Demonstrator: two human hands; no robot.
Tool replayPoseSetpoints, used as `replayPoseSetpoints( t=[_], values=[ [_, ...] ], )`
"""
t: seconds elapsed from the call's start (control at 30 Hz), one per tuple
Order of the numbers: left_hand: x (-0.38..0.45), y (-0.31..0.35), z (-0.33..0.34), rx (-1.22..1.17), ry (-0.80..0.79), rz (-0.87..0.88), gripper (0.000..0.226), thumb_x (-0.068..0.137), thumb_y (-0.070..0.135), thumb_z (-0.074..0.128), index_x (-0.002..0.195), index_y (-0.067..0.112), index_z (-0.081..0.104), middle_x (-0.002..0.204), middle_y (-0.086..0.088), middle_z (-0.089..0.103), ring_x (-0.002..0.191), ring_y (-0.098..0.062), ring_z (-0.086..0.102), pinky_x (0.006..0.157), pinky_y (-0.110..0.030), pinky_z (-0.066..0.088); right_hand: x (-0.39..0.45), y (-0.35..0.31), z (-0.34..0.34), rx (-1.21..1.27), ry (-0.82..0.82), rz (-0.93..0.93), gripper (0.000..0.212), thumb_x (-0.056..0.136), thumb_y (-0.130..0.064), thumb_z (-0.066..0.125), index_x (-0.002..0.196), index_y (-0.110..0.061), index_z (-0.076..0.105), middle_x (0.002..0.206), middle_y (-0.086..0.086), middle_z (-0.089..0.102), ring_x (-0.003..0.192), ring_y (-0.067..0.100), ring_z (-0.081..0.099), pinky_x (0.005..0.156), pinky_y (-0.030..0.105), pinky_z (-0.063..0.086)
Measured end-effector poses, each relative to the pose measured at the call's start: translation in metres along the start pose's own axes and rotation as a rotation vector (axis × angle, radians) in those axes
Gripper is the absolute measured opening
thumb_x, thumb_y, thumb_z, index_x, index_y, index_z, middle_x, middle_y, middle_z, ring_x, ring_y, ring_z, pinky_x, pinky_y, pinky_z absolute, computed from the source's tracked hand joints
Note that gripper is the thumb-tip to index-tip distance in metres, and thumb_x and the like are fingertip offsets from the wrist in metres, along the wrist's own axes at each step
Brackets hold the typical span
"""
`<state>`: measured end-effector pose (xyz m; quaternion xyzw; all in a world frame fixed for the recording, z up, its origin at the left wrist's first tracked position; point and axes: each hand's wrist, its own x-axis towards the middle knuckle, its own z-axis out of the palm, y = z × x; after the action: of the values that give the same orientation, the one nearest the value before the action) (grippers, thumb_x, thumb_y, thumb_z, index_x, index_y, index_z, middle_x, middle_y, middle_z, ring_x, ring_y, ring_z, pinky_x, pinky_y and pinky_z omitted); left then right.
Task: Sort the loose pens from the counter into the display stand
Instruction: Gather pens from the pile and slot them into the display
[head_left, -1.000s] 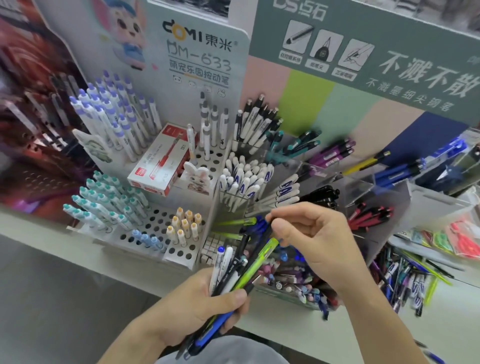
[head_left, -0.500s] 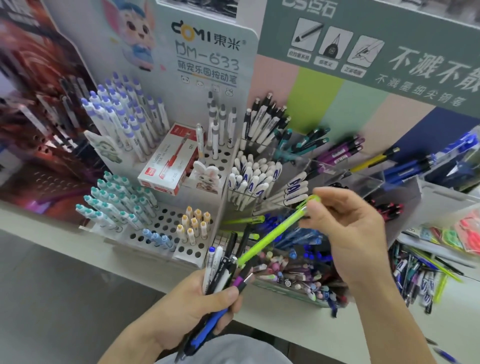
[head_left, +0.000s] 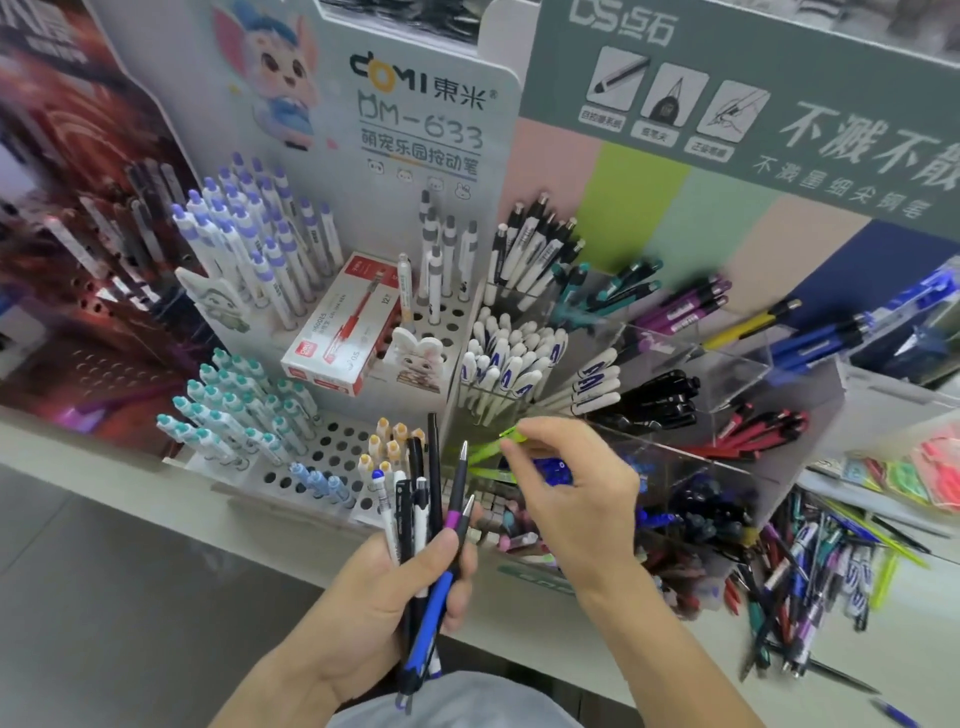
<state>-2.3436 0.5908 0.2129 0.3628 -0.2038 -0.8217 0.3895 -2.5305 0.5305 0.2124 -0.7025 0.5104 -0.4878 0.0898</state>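
We see the lime-green pen (head_left: 485, 451) lying nearly level, its long axis running from ten past the hour's direction, roughly eight o'clock to two o'clock, with the clip end up at two o'clock under our right hand (head_left: 576, 499). Thumb and forefinger pinch that upper end; the barrel reaches away from the hand toward eight o'clock, into a clear compartment of the display stand (head_left: 737, 358), where a second green pen (head_left: 491, 474) lies just below it.

At seven o'clock from the green pen, our left hand (head_left: 395, 597) is clamped round a bundle of pens (head_left: 423, 525) standing nearly upright, tips toward twelve o'clock. We count about seven in it: two white, several black, one purple-collared, one blue at the bottom; overlap keeps the count unsure.

Further out, at four o'clock, a heap of loose pens (head_left: 810, 571) lies on the counter (head_left: 519, 639), too tangled to count. At eleven o'clock one red and white pen box (head_left: 340, 332) lies tilted on the white perforated rack (head_left: 332, 447), with teal-capped pens (head_left: 234, 410) at nine o'clock and purple-capped pens (head_left: 254, 234) above them.
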Motion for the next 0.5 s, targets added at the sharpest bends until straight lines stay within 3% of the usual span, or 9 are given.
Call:
replayPoseSetpoints(
  t=[0.13, 0.2, 0.33, 0.43, 0.5],
  values=[
    [0.001, 0.000, 0.005, -0.066, -0.018, -0.035, 0.043, 0.079, 0.022, 0.077, 0.118, 0.006, 0.070, 0.084, -0.014, 0.059, 0.060, -0.022, 0.053, 0.054, -0.031, 0.046, -0.009, 0.013, 0.008, -0.144, -0.178, 0.063, 0.009, 0.084, -0.013, 0.082, 0.092, -0.010, 0.079, 0.096, -0.001, 0.073, 0.087, 0.009, 0.069, 0.077, 0.031, 0.060],
    [0.001, 0.001, 0.008, -0.057, -0.044, -0.044, 0.044, 0.078, 0.020, 0.076, 0.119, 0.006, 0.070, 0.085, -0.014, 0.059, 0.061, -0.022, 0.053, 0.055, -0.032, 0.046, -0.013, 0.010, 0.002, -0.152, -0.193, 0.070, 0.010, 0.089, -0.011, 0.077, 0.098, -0.009, 0.079, 0.103, 0.000, 0.071, 0.095, 0.012, 0.068, 0.082, 0.032, 0.059],
    [0.004, -0.001, 0.012, -0.028, -0.099, -0.106, 0.053, 0.079, 0.017, 0.077, 0.124, -0.005, 0.059, 0.087, -0.017, 0.060, 0.061, -0.025, 0.053, 0.056, -0.034, 0.047, -0.007, -0.019, -0.027, 0.081, -0.121, 0.147, 0.010, 0.095, -0.009, 0.069, 0.104, -0.009, 0.075, 0.101, -0.002, 0.066, 0.093, 0.012, 0.065, 0.078, 0.018, 0.051],
    [0.009, -0.004, 0.018, 0.041, -0.151, -0.150, 0.051, 0.084, 0.017, 0.076, 0.120, -0.011, 0.053, 0.086, -0.018, 0.058, 0.062, -0.025, 0.053, 0.057, -0.035, 0.046, 0.006, -0.028, -0.041, 0.132, -0.232, 0.219, 0.019, 0.096, -0.017, 0.067, 0.115, -0.016, 0.074, 0.103, -0.005, 0.058, 0.085, 0.014, 0.059, 0.072, 0.014, 0.045],
    [0.012, -0.007, 0.022, 0.083, -0.177, -0.155, 0.034, 0.086, 0.016, 0.074, 0.110, -0.004, 0.060, 0.085, -0.019, 0.056, 0.061, -0.025, 0.051, 0.057, -0.034, 0.045, 0.010, -0.028, -0.045, 0.092, -0.345, 0.241, 0.021, 0.097, -0.020, 0.068, 0.117, -0.020, 0.073, 0.104, -0.009, 0.052, 0.080, 0.015, 0.055, 0.070, 0.013, 0.043]
  ],
)
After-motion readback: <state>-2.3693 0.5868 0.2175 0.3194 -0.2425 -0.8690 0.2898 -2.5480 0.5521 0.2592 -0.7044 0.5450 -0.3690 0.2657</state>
